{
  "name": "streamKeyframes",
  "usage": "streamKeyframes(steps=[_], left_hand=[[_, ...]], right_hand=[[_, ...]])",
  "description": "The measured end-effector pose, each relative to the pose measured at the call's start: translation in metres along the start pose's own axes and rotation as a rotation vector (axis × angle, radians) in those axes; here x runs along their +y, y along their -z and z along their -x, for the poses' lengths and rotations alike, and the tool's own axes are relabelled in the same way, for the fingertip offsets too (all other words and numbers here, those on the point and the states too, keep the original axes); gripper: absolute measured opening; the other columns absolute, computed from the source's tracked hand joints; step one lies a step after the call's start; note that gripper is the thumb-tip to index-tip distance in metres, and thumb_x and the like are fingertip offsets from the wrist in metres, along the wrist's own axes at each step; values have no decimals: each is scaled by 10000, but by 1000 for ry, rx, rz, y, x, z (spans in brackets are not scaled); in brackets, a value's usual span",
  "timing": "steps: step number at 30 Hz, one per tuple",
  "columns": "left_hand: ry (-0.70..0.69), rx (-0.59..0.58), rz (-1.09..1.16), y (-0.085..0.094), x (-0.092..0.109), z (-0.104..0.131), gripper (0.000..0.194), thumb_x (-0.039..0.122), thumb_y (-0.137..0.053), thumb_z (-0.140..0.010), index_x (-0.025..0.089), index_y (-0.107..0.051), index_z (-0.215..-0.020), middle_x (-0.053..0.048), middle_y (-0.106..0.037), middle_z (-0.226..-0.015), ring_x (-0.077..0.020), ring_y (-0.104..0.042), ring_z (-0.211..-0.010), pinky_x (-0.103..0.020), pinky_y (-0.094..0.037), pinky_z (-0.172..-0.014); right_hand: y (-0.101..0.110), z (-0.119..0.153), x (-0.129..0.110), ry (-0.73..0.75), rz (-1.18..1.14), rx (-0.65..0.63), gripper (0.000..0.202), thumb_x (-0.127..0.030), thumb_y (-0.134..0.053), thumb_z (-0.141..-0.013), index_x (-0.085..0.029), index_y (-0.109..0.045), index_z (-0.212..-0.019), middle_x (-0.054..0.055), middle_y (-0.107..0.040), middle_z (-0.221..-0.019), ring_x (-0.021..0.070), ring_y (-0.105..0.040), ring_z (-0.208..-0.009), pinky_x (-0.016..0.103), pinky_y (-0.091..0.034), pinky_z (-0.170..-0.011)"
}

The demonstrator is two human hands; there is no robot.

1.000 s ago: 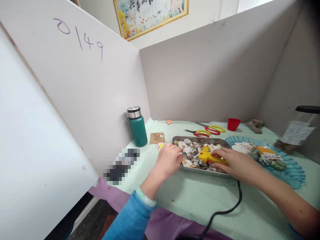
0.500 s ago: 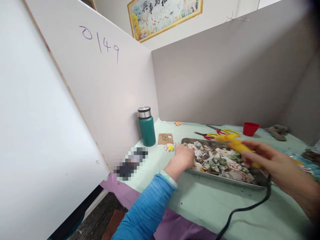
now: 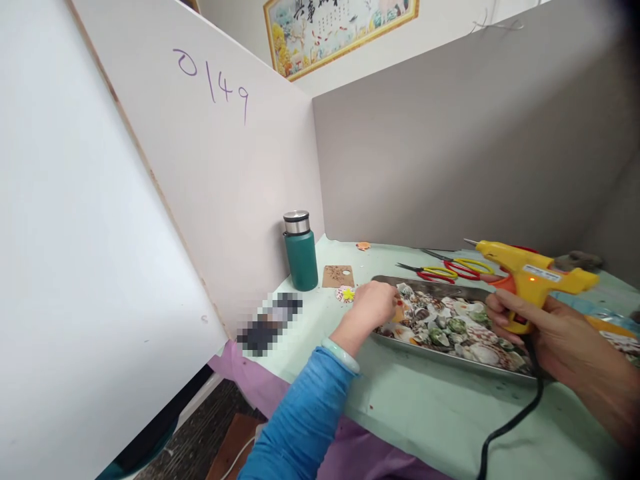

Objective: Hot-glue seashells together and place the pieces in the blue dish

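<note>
My right hand (image 3: pixel 550 327) grips a yellow hot glue gun (image 3: pixel 533 277) by its handle, raised above the right end of the tray. Its metal nozzle points left, and a small orange light glows on the body. A black cord hangs from the handle. My left hand (image 3: pixel 373 307), below a blue sleeve, is at the left end of the metal tray (image 3: pixel 450 362) with fingers curled together; whatever is between them is hidden. An orange piece shows beside its fingertips. Many seashells (image 3: pixel 450 327) fill the tray. Left of that hand lies a small disc with a yellow star (image 3: pixel 346 294).
Two pairs of scissors (image 3: pixel 463 268) lie behind the tray. A green bottle (image 3: pixel 301 260) stands by the left panel, near a brown card (image 3: pixel 338 275) and a blurred-out dark object (image 3: pixel 270 325). An orange piece (image 3: pixel 363 246) lies at the back. Clear plastic packaging (image 3: pixel 613 320) is at right.
The glue gun has swung from lying sideways and blurred to upright, nozzle left, moving right and up. My left hand's fingers have drawn together at the tray. The view has shifted slightly.
</note>
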State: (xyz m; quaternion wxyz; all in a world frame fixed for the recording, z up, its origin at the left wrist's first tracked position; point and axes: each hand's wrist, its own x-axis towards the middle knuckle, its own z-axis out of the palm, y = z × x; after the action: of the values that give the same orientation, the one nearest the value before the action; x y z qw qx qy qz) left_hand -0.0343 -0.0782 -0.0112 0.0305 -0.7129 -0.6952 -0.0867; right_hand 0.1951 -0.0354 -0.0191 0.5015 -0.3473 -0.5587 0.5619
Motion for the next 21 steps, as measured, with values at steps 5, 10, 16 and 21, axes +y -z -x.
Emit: streamKeyframes(steps=[5,10,16,21], left_hand=[[-49,-31,35,-13,-7,-4,349,146,-565,-744,238,-700,-1053,-89,-731,-956,-236,-667,-919,-295,-506,-779],[-53,-18,89,-17,-6,-1,483,139,-578,-730,287,-640,-1185,-53,-714,-1078,-220,-646,-1005,-285,-502,-847],[-36,18,76,-19,-7,1,509,147,-566,-756,274,-600,-1248,-74,-715,-1078,-228,-654,-1000,-312,-503,-870],[49,223,276,-20,-13,-5,367,138,-478,-843,242,-665,-1141,-55,-723,-1072,-183,-662,-994,-275,-485,-895]], right_hand=[[-3,-5,9,45,-3,-3,333,-436,-756,-692,-195,-535,-632,-11,-455,-562,92,-373,-467,211,-276,-361],[-1,-4,17,34,12,46,324,-426,-749,-700,-200,-524,-639,-9,-460,-573,100,-377,-469,221,-271,-351],[0,-3,20,48,3,36,296,-412,-752,-696,-200,-544,-696,-24,-466,-558,94,-369,-459,215,-279,-353],[-1,-1,17,71,50,73,311,-428,-718,-717,-191,-520,-680,-29,-472,-552,97,-387,-468,221,-293,-377]])
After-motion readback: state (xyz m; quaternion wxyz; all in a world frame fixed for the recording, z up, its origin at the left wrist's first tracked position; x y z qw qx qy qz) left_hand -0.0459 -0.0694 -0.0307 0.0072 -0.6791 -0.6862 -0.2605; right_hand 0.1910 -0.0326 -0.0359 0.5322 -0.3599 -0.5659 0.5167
